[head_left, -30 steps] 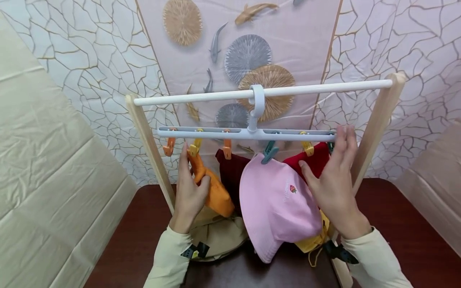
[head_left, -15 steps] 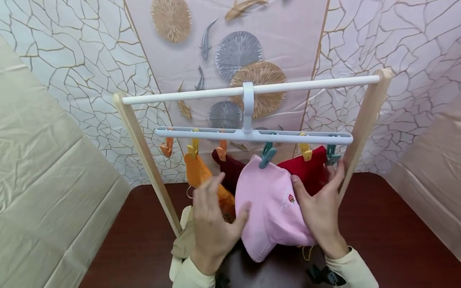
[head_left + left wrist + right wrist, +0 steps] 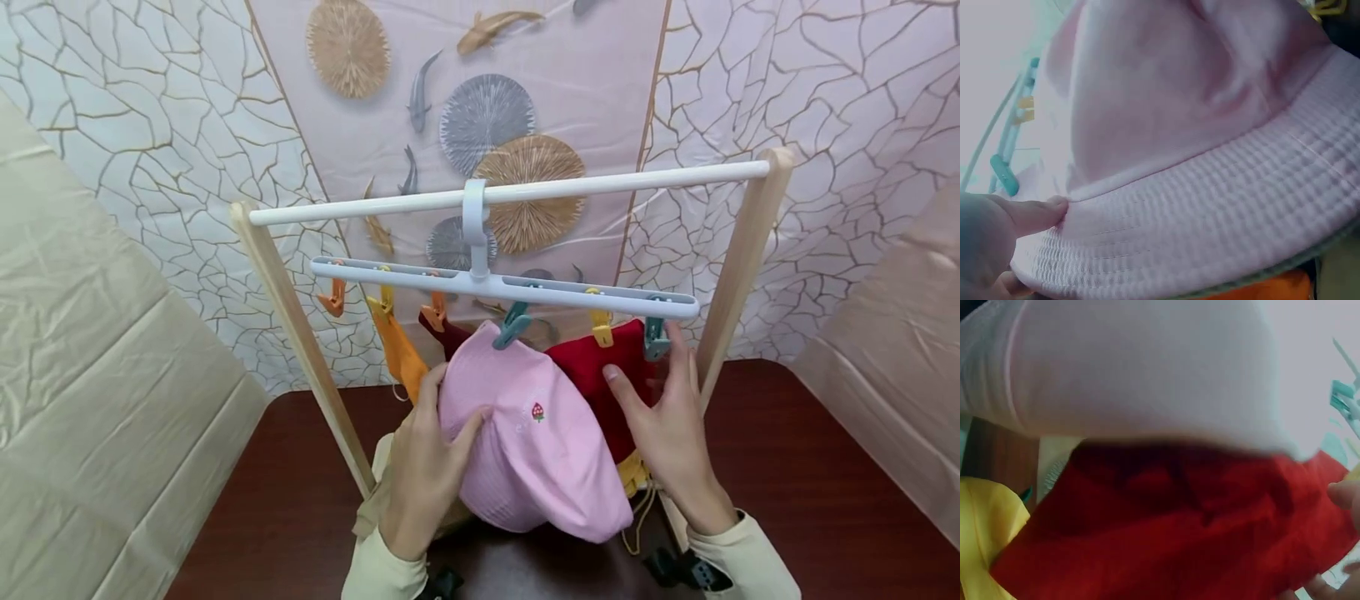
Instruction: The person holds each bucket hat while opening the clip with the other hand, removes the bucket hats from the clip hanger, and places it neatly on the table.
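Note:
A pink bucket hat (image 3: 525, 450) with a small strawberry motif hangs from a teal clip (image 3: 512, 325) on the pale blue hanger (image 3: 491, 286). My left hand (image 3: 420, 471) pinches its left brim; the thumb (image 3: 1038, 215) presses on the stitched brim (image 3: 1210, 212) in the left wrist view, with fingers behind. My right hand (image 3: 671, 433) is at the right edge of a red cloth item (image 3: 600, 392), thumb in front and fingers partly hidden behind, spread apart. A yellow clip (image 3: 602, 328) and a teal clip (image 3: 655, 337) hold the red item.
The hanger hooks over a white rod (image 3: 615, 181) between wooden posts (image 3: 300, 333). An orange cloth item (image 3: 397, 350) and a dark red one (image 3: 448, 335) hang on the left. A yellow item (image 3: 634, 473) with a cord is low on the right, above the dark table (image 3: 795, 467).
My left hand has left the orange item, moved right and taken hold of the pink hat's brim. My right hand came down from the hanger's end to the red item. The hanger has shifted left and turned.

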Tool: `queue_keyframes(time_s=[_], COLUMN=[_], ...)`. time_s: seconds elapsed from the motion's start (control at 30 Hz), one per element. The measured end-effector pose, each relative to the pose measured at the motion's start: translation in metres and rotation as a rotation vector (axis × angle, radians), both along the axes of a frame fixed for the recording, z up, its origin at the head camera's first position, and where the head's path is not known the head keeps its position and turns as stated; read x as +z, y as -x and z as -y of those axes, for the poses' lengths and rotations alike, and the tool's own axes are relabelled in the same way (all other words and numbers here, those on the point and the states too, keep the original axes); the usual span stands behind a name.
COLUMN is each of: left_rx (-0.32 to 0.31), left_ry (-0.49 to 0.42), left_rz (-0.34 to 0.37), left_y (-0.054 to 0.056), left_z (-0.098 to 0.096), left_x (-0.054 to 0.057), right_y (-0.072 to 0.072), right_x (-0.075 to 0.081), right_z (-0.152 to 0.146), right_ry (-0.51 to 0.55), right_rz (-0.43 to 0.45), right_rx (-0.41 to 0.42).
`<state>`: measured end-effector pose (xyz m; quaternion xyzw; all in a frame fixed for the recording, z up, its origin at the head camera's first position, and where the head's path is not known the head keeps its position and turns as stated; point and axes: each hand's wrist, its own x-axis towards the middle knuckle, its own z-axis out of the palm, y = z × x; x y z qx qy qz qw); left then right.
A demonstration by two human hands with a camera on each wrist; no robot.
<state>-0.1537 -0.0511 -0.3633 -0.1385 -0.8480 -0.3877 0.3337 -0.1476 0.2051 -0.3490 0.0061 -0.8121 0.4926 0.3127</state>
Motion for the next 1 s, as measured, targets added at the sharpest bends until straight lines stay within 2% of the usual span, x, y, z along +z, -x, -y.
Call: queue_keyframes(time_s=[0.1,0.17,0.23,0.27,0.33,0.37,0.4,0.47,0.53,0.57,0.6,0.7,0.8,0.93,1.0], left_rx=[0.048,0.085,0.116,0.110,0.062,0.011,-0.067,-0.243,-0.379,-0.426,-0.461,-0.559,-0.672,-0.797,-0.834], left_ry=[0.013,0.029,0.063,0.078,0.104,0.105,0.097,0.061,0.021,-0.001,-0.017,-0.106,-0.239,-0.347,-0.374], left_rz=[-0.029,-0.075,-0.172,-0.234,-0.340,-0.373,-0.365,-0.289,-0.136,-0.054,0.024,0.197,0.318,0.410,0.432], left_y=[0.003,0.003,0.000,-0.003,-0.010,-0.014,-0.018,-0.025,-0.029,-0.030,-0.029,-0.023,-0.013,-0.005,-0.003], left_z=[-0.003,-0.007,-0.014,-0.018,-0.027,-0.031,-0.036,-0.046,-0.053,-0.056,-0.058,-0.064,-0.068,-0.071,-0.072], left_x=[-0.003,-0.004,-0.003,-0.001,0.007,0.013,0.019,0.034,0.049,0.055,0.061,0.075,0.083,0.085,0.085], right_y=[-0.003,-0.005,-0.008,-0.009,-0.012,-0.013,-0.014,-0.015,-0.016,-0.017,-0.018,-0.022,-0.027,-0.031,-0.032], right_x=[0.001,0.000,-0.002,-0.004,-0.006,-0.007,-0.007,-0.008,-0.008,-0.008,-0.009,-0.010,-0.011,-0.008,-0.005], right_z=[-0.005,-0.005,-0.004,-0.003,-0.001,-0.001,-0.001,-0.001,-0.002,-0.001,-0.001,-0.001,0.001,0.004,0.005], right_ry=[-0.070,-0.101,-0.111,-0.117,-0.128,-0.134,-0.143,-0.163,-0.164,-0.157,-0.151,-0.131,-0.115,-0.064,-0.041], right_rz=[-0.046,-0.075,-0.108,-0.131,-0.184,-0.220,-0.255,-0.310,-0.348,-0.358,-0.360,-0.339,-0.309,-0.285,-0.265], right_rx=[-0.014,-0.047,-0.074,-0.090,-0.113,-0.118,-0.119,-0.117,-0.089,-0.071,-0.055,-0.009,0.016,0.059,0.076])
